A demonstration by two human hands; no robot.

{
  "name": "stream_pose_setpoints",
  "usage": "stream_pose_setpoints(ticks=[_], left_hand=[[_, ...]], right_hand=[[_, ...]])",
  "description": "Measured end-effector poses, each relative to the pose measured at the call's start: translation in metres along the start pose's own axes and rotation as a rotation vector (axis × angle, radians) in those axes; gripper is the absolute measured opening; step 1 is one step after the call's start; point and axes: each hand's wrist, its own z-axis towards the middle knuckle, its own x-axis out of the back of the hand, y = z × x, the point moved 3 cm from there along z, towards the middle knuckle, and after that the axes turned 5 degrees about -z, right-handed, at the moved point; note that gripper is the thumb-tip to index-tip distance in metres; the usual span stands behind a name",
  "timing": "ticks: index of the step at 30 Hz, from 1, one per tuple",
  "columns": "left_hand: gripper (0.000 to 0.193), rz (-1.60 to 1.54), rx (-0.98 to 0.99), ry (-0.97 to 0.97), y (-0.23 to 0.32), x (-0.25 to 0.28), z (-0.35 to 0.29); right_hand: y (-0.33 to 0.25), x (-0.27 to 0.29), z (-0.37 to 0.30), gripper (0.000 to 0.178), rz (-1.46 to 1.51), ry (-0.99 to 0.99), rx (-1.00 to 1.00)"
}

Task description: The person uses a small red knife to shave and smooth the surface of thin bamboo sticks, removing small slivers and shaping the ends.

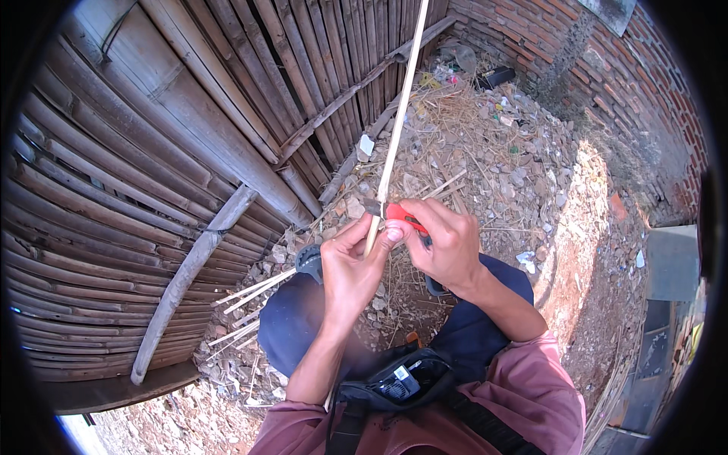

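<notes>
1. Right hand [446, 241] was closed around a red-handled knife [397, 213]; the blade lay against a long pale strip [397, 130].
2. Left hand [347, 265] pinched the same strip between thumb and fingers, just below the blade.
3. The strip rose from the left hand, leaned slightly right and ran out of view at the top.
4. Beneath the hands, blue trousers [294, 322] showed bent knees; an open black pouch [355, 393] sat at the waist.
5. More pale strips [262, 290] lay left of the knees, on rubble-strewn ground [504, 220].
6. Farther out: a bamboo wall [201, 98] left, a brick wall [644, 80] upper right.
</notes>
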Motion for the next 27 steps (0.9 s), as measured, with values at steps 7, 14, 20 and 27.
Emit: stream_pose_setpoints(ticks=[7,14,20,27], left_hand=[[0.036,0.105,0.126,0.040,0.010,-0.004,-0.003],[0.054,0.097,0.061,-0.009,-0.010,-0.004,0.003],[0.065,0.030,0.010,-0.064,0.003,0.004,0.005],[0.053,-0.087,0.096,-0.082,0.005,0.008,0.002]], right_hand=[[0.004,0.001,0.003,0.024,-0.005,0.086,-0.026],[0.012,0.005,0.012,0.024,0.088,0.099,-0.112],[0.026,0.007,0.012,0.023,0.150,0.026,-0.113],[0.022,0.001,0.010,0.024,0.220,-0.091,0.029]])
